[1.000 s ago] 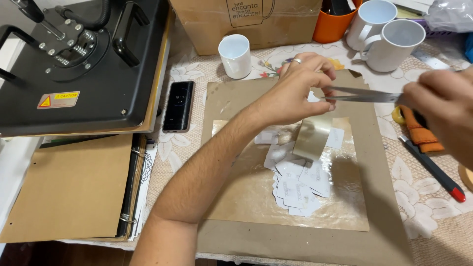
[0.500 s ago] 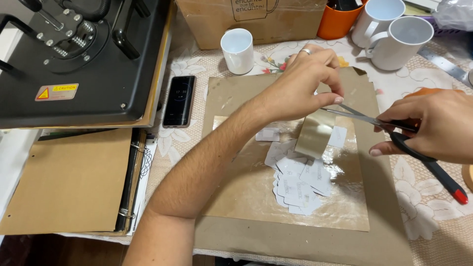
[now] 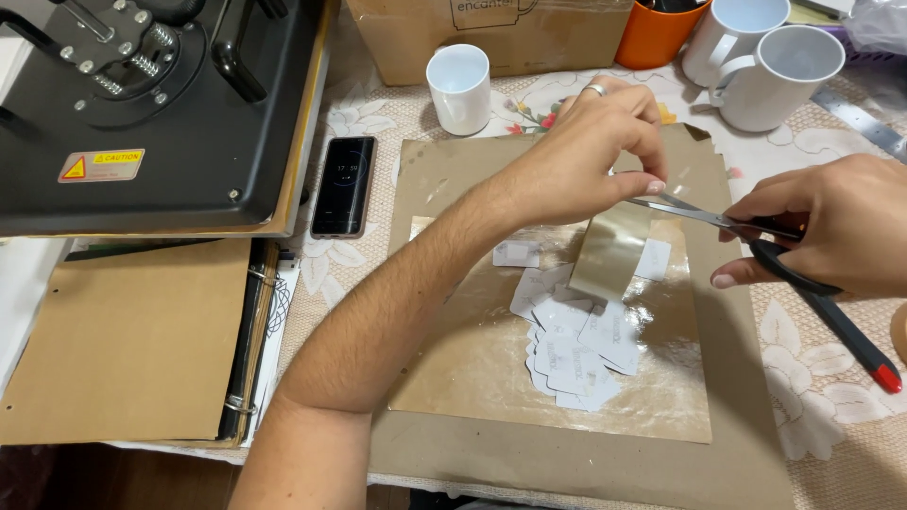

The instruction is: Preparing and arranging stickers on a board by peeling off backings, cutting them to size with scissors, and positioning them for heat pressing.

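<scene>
My left hand pinches the top edge of a shiny, see-through sheet that hangs down over the brown kraft paper. My right hand grips black-handled scissors, whose blades point left and meet the sheet's top edge just under my left fingers. Below the sheet lies a pile of several small white cut-out paper pieces on a glossy film laid over the kraft paper.
A black heat press fills the upper left, with a dark phone beside it and a brown-covered ring binder below. White mugs, an orange cup and a cardboard box line the back. A red-tipped black pen lies at right.
My right hand has come in from the right with the scissors, bringing the blades to the sheet's top edge. The left hand keeps hold of the sheet.
</scene>
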